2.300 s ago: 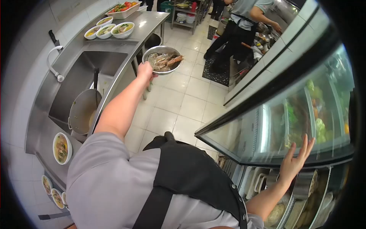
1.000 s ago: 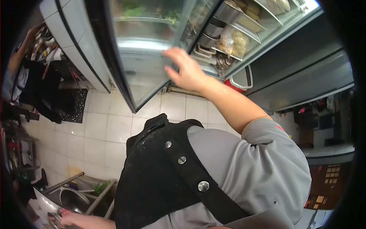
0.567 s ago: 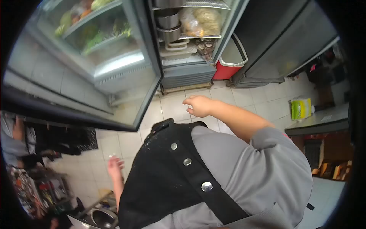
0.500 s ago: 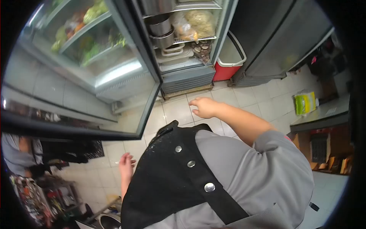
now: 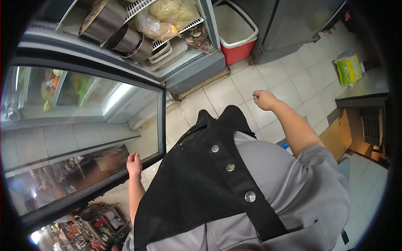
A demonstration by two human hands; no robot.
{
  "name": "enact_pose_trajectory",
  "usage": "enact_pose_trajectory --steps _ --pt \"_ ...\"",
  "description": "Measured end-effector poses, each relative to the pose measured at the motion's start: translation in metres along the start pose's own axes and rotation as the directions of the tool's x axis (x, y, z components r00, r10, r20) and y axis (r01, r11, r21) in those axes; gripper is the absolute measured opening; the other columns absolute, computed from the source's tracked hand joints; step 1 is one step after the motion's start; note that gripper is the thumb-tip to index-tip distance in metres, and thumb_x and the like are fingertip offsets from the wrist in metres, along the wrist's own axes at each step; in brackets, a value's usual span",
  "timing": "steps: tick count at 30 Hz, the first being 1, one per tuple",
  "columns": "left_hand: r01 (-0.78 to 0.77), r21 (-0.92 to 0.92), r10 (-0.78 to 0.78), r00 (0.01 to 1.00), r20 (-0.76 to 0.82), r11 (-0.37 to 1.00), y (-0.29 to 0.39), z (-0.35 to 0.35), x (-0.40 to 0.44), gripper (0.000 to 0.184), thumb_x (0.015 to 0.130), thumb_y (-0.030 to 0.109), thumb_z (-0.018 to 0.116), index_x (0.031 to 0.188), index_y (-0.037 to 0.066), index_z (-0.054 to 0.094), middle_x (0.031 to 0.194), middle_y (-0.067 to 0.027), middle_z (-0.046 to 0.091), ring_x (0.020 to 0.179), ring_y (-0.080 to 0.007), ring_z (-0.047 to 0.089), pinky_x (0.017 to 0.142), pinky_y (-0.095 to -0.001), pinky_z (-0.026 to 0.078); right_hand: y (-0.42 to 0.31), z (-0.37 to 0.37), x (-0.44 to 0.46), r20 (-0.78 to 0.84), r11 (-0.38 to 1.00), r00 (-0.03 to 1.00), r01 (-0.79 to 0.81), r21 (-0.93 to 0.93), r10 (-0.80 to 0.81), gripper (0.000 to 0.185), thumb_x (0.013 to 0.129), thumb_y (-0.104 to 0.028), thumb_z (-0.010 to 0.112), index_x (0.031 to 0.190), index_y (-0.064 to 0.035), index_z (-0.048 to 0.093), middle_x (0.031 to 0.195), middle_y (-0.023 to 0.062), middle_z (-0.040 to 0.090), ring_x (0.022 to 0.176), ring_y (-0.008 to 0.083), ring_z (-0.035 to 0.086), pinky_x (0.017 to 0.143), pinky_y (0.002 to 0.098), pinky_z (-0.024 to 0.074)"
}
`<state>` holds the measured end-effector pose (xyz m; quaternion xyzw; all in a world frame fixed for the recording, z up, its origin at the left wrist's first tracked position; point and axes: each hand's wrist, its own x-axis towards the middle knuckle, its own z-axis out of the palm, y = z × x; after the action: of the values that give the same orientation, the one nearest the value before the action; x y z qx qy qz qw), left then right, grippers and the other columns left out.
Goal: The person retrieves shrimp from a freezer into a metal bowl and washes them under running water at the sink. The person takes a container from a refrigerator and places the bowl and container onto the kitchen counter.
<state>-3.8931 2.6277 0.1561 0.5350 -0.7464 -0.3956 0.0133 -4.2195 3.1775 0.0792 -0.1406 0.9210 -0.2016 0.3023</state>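
Note:
My left hand [image 5: 134, 164] is in front of the lower edge of the glass fridge door [image 5: 161, 125]. Its fingers are curled together with nothing visible in them, and I cannot tell whether they touch the door frame. My right hand [image 5: 264, 100] hangs over the tiled floor, loosely closed with nothing in it. The fridge stands open; inside are metal pots [image 5: 125, 41], a bag of pale noodle-like strands [image 5: 176, 14], a clear bag with something orange [image 5: 157, 29], white plastic containers [image 5: 167, 56] and a bag of brownish pieces [image 5: 196, 37].
A red cooler box [image 5: 238, 52] with a white rim and no lid stands beside the fridge. Right of it is a dark grey cabinet [image 5: 289, 29]. A yellow-green packet [image 5: 348, 70] lies at the right by a counter. Crowded shelves [image 5: 106, 224] stand at the lower left.
My view has turned, and the door now appears swung further toward the lower left. My left hand has risen to the door's edge, its fingers more curled. My right hand appears farther right, more closed.

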Motion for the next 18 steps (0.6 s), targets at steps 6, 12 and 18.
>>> enact_pose_trajectory --steps 6,12,18 --pt "-0.091 0.149 0.063 0.982 0.18 0.985 0.006 0.026 0.03 0.037 0.093 0.025 0.059 0.12 -0.001 0.058 0.094 -0.009 0.066 0.07 -0.0147 0.062 0.062 -0.0271 0.049 0.005 0.021 0.018 -0.006 0.99 0.997 -0.07 0.121 0.072 0.03 0.091 -0.023 0.051 0.112 -0.0069 0.065 0.109 0.0203 0.066 0.105 0.0363 0.061 0.091 0.0425 0.0482" --pt "-0.205 0.115 0.132 0.881 0.454 0.972 0.074 0.123 0.073 0.04 0.094 0.031 0.058 0.122 0.003 0.059 0.102 -0.0065 0.067 0.078 -0.0146 0.066 0.063 -0.0282 0.049 0.005 0.029 0.007 -0.024 0.991 0.996 -0.089 0.099 0.092 0.03 0.09 -0.022 0.052 0.111 -0.0053 0.065 0.108 0.0206 0.066 0.103 0.0368 0.062 0.09 0.0424 0.0489" --pt "-0.553 0.125 0.403 0.726 0.557 0.823 0.133 0.231 0.145 0.043 0.093 0.027 0.058 0.123 -0.004 0.056 0.106 -0.0165 0.067 0.075 -0.0186 0.068 0.069 -0.0317 0.054 0.014 0.038 0.001 -0.081 0.908 0.971 -0.178 0.38 0.225 0.028 0.092 -0.019 0.053 0.113 -0.0039 0.064 0.099 0.0154 0.068 0.089 0.0268 0.065 0.079 0.037 0.0518"
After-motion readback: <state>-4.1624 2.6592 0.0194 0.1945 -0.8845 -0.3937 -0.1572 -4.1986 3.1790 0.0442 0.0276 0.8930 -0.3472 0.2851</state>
